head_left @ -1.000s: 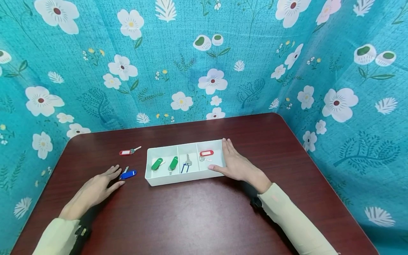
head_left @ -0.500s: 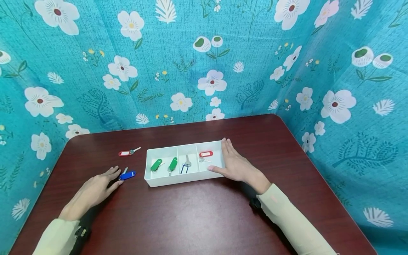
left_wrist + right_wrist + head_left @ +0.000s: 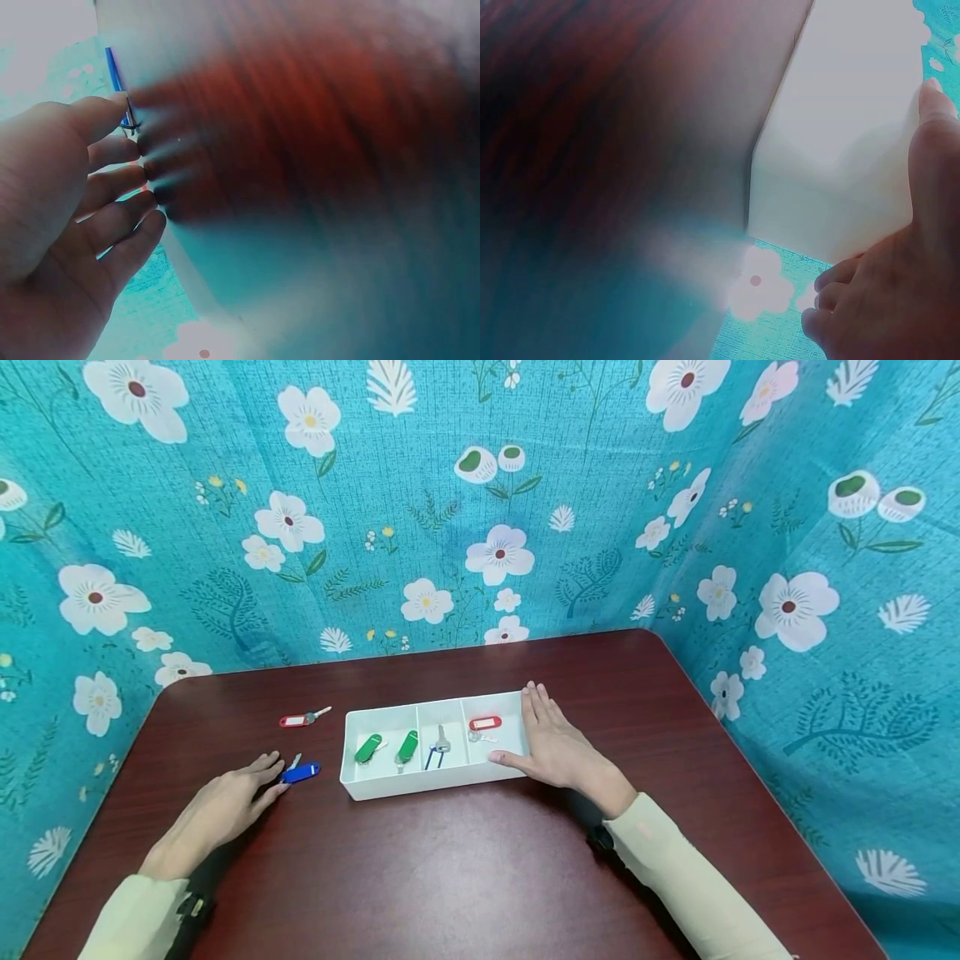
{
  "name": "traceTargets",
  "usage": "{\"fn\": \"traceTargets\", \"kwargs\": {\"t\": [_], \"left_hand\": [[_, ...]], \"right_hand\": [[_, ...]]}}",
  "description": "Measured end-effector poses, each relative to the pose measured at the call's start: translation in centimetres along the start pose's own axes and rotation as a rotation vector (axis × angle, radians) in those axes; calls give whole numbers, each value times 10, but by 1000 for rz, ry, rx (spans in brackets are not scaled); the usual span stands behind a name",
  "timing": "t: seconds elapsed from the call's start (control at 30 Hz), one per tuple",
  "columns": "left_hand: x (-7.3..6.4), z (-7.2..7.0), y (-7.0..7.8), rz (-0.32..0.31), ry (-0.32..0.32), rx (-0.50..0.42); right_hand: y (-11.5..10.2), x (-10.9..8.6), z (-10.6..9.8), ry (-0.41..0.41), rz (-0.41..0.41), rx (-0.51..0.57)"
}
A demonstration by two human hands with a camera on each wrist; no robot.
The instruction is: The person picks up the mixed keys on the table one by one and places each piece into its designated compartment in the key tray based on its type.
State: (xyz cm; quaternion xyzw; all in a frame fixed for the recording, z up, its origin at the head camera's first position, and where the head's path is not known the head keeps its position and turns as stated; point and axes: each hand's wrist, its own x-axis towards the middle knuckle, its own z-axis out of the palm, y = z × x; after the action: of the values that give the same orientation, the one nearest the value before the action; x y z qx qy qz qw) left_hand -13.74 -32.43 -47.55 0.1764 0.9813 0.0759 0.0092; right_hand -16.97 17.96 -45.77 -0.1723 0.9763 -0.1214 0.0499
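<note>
My right hand [image 3: 558, 747] rests against the right end of a white three-compartment tray [image 3: 420, 783], fingers straight along the end wall and thumb over the front rim. The tray's outer wall [image 3: 817, 172] fills much of the right wrist view. Inside lie two green-tagged keys [image 3: 368, 748] at left, a key with a blue-edged tag [image 3: 441, 740] in the middle, and a red-tagged key [image 3: 485, 723] at right. My left hand [image 3: 225, 802] lies relaxed on the table, fingertips and thumb right beside a blue-tagged key [image 3: 302, 772]. The blue tag [image 3: 112, 71] stands beyond the thumb in the left wrist view.
Another red-tagged key [image 3: 295, 721] lies on the dark red-brown table [image 3: 450, 877], behind the blue-tagged one. A turquoise flowered curtain [image 3: 420, 535] borders the table at the back and both sides.
The right hand's fingertips have shifted and spread slightly at the tray's far right corner. The left hand, tray and keys stay where they were.
</note>
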Motion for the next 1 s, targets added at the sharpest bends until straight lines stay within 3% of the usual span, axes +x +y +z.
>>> {"fn": "traceTargets", "kwargs": {"t": [0.5,0.87,1.0], "left_hand": [[2,-3,1,63,42,48],[3,-4,2,31,71,26],[5,-4,1,47,88,46]], "right_hand": [[-1,-1,1,-9,7,40],[0,0,1,-12,6,35],[0,0,0,-13,2,41]]}}
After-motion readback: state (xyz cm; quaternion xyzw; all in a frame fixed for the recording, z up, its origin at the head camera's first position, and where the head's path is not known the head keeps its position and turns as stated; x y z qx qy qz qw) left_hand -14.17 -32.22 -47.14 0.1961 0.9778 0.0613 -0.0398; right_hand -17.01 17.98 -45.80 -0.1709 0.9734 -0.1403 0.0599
